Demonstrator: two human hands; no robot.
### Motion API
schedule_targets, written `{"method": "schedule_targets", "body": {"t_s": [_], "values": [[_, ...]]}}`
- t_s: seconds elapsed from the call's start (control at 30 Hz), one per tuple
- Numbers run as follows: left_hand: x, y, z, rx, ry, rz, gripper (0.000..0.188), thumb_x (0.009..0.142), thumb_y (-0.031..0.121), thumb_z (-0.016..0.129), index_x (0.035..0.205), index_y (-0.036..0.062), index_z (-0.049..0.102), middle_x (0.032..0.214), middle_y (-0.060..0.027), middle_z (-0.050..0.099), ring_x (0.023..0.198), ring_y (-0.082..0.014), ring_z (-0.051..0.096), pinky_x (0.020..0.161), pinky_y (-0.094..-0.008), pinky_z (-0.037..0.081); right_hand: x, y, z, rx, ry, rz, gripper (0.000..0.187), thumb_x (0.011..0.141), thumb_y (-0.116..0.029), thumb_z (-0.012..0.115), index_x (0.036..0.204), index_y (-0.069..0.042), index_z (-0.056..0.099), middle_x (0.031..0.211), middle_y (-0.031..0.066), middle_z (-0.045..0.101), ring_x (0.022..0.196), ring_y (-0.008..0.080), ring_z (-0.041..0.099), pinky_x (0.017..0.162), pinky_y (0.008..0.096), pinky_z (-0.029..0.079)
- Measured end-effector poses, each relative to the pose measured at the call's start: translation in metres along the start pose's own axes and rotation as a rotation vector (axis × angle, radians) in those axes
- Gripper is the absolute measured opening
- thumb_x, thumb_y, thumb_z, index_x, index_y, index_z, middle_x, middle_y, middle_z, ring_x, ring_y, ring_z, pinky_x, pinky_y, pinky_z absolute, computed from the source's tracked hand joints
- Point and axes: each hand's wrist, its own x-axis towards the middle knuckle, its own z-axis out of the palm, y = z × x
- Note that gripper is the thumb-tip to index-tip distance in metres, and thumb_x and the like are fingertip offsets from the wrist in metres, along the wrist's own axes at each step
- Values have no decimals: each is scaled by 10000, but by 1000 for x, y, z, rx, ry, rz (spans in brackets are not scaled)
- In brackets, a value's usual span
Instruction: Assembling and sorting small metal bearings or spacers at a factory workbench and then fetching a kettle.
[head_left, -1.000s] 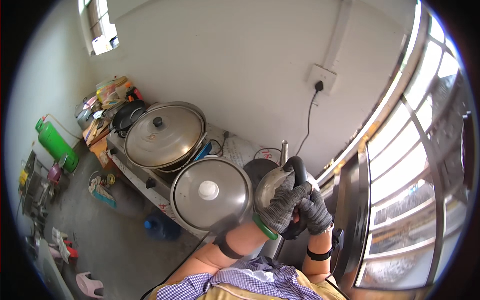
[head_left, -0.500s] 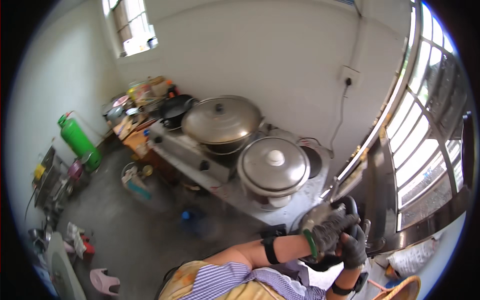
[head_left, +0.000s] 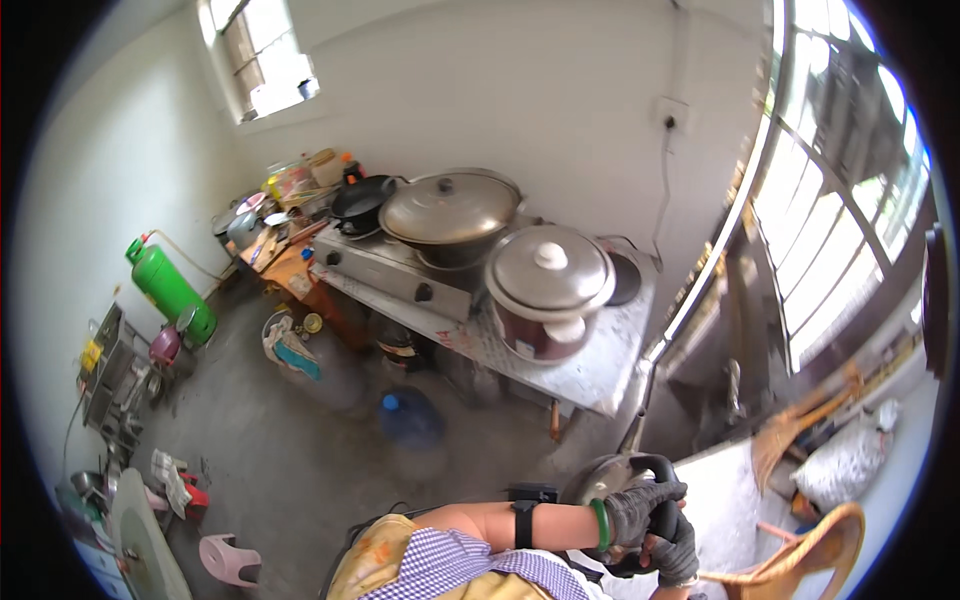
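Both my hands wear dark grey gloves and meet near the lower edge, right of centre. My left hand (head_left: 632, 513), below a green bangle, is closed on the thick black loop handle (head_left: 657, 468) of a round metal vessel. My right hand (head_left: 673, 556) is closed beside it at the lower part of the handle; its fingers are partly covered. The round metal vessel (head_left: 598, 472) shows its silvery top behind my left hand. My hands and forearm hide much of it, so I cannot tell whether it is a pot or a pan.
A lidded steel pot (head_left: 551, 270), a large covered wok (head_left: 452, 208) and a black pan (head_left: 362, 203) stand on the counter ahead. A blue water jug (head_left: 410, 418) is on the floor. A wicker chair (head_left: 838, 545) and a straw broom (head_left: 780, 440) are at the right.
My hands and the vessel are lower in the picture and farther from the counter. The view has shifted, and more floor shows between them and the counter. Both hands stay closed on the handle.
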Motion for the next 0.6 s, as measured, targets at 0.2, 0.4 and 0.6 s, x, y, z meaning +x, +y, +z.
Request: {"method": "schedule_targets", "body": {"t_s": [0.2,0.4,0.6], "values": [[31,-103,-11,441,-78,268,174,851,147,575,1007,80,536,914,-58,594,862,-180,591,743,-313,513,-86,47,-30,-43,87,111,538,709,-105,695,1200,36,526,820,60,626,592,96,561,509,245,465],[87,-186,-7,509,-63,-50,329,815,265,654,1061,76,544,1015,-82,577,951,-241,571,950,-343,449,-162,119,-79,-21,217,-109,588,764,-138,648,1314,-62,455,904,53,602,660,110,571,530,240,469],[152,-226,10,290,-513,-202,236,939,153,473,1124,20,535,1030,-68,587,987,-167,548,935,-329,460,-210,115,-135,-122,305,-255,609,829,-194,573,1383,-54,361,1099,89,555,990,197,524,845,286,435]]}}
